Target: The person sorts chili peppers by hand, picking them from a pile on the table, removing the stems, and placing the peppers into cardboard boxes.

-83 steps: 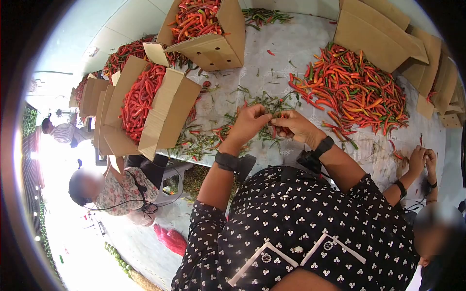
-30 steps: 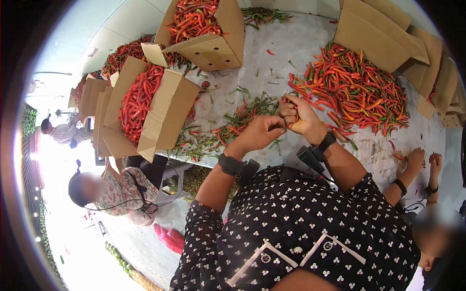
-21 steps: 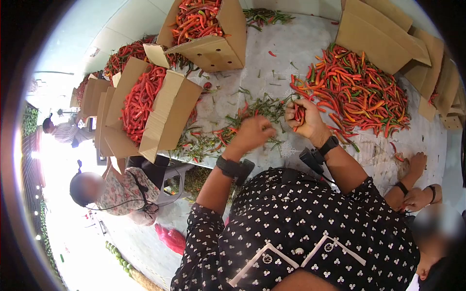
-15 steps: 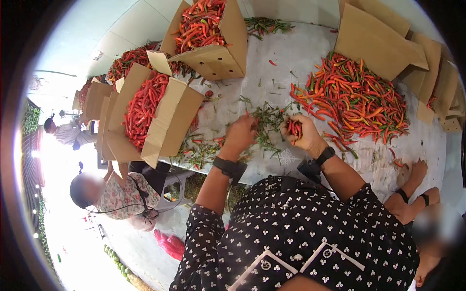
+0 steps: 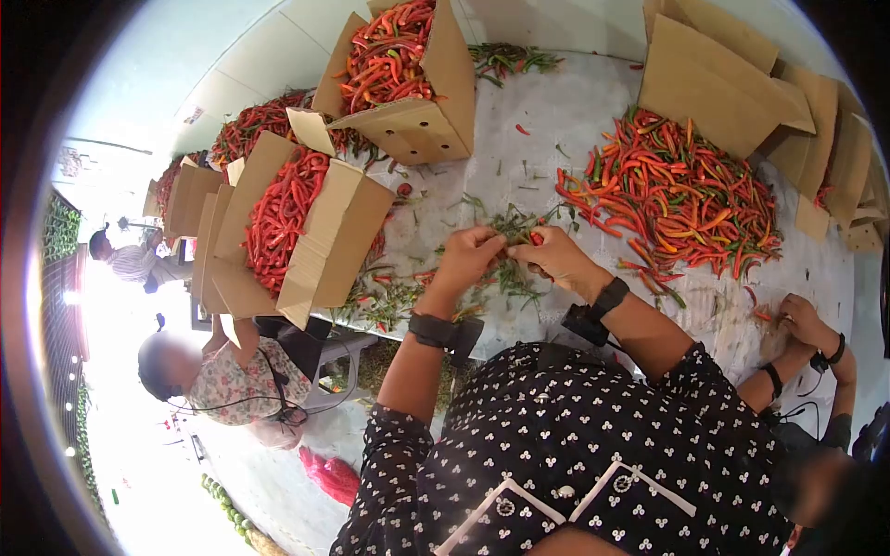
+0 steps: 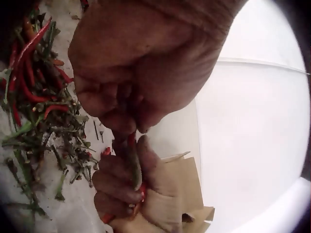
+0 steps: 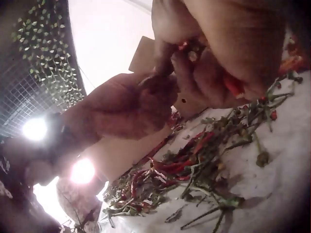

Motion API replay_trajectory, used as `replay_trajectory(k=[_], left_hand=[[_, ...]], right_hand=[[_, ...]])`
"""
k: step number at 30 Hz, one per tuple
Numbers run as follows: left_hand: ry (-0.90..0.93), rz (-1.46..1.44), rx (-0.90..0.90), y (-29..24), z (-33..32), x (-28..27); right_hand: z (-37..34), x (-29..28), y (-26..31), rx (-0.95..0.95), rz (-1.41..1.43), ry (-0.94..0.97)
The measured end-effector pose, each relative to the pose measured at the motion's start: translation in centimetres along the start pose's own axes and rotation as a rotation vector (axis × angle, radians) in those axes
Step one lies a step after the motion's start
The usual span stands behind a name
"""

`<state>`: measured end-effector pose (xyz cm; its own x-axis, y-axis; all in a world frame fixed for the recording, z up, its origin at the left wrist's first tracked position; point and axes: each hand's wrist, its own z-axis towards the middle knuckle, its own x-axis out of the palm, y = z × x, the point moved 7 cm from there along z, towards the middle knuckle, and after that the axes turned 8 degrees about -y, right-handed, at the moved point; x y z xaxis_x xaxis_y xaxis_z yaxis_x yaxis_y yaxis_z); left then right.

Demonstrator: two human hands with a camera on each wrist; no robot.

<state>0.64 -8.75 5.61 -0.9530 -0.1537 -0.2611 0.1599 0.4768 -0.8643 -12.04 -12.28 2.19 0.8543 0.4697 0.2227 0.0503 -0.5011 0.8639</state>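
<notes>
My left hand and right hand meet fingertip to fingertip over a heap of green stems on the table. In the left wrist view, the left fingers pinch one end of a chili pepper, red near those fingers and greenish along its length. It runs down to the right hand, whose thumb lies alongside. Curled right fingers also hold several red chilies; a red chili shows between them in the right wrist view. Both palms hide much of what is held.
A large pile of red and green chilies lies right of the hands. Boxes of red chilies stand on the left, with another chili box behind. Empty-looking cardboard flaps rise at back right. Other people sit on both sides.
The left hand drew away leftward from the right hand, then came back to meet it. The right hand kept its chilies and moved slightly down. The view tilted a little.
</notes>
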Motion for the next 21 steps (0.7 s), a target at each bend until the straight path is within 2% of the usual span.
replay_trajectory(k=[1,3,5,9,11,12,14,15,16,17,18,20,21], left_hand=[[0.027,0.000,0.060,0.3,0.4,0.3],[0.056,-0.002,0.119,0.4,0.5,0.8],[-0.009,-0.006,0.216,-0.2,0.4,0.7],[-0.001,0.051,0.203,0.8,1.0,0.8],[0.167,-0.348,-0.060,2.4,1.2,1.7],[0.169,-0.346,-0.062,2.6,1.3,1.7],[0.268,-0.578,-0.153,2.8,1.2,2.3],[0.269,-0.576,-0.155,3.4,1.8,1.9],[0.204,-0.564,-0.114,3.7,2.8,1.0],[0.137,-0.552,-0.073,4.1,3.7,0.0],[0.138,-0.552,-0.075,3.6,3.8,-0.2],[-0.089,0.376,0.238,1.8,4.0,-1.8],[-0.087,0.377,0.239,2.0,4.1,-1.6]], right_hand=[[0.2,-0.2,-0.1,-0.033,-0.110,-0.013],[-0.1,-0.1,-0.1,-0.021,-0.075,-0.013],[-0.3,-0.1,-0.1,-0.008,-0.040,-0.012],[-0.4,-0.2,0.3,-0.090,-0.113,-0.031],[-0.8,-0.1,0.8,-0.130,-0.097,-0.011],[-0.9,0.0,0.8,-0.121,-0.099,0.022],[-0.9,-0.3,0.5,-0.111,-0.100,0.053],[-0.8,-0.7,-0.2,-0.030,0.085,0.071],[-0.6,-1.1,-1.1,0.050,0.268,0.087],[-0.1,-2.1,-2.1,0.050,0.269,0.086],[-0.1,-3.0,-0.4,-0.298,0.063,0.059],[-0.7,-3.7,0.3,-0.640,-0.148,0.029],[-0.3,-4.0,-0.5,-0.265,0.207,0.008]])
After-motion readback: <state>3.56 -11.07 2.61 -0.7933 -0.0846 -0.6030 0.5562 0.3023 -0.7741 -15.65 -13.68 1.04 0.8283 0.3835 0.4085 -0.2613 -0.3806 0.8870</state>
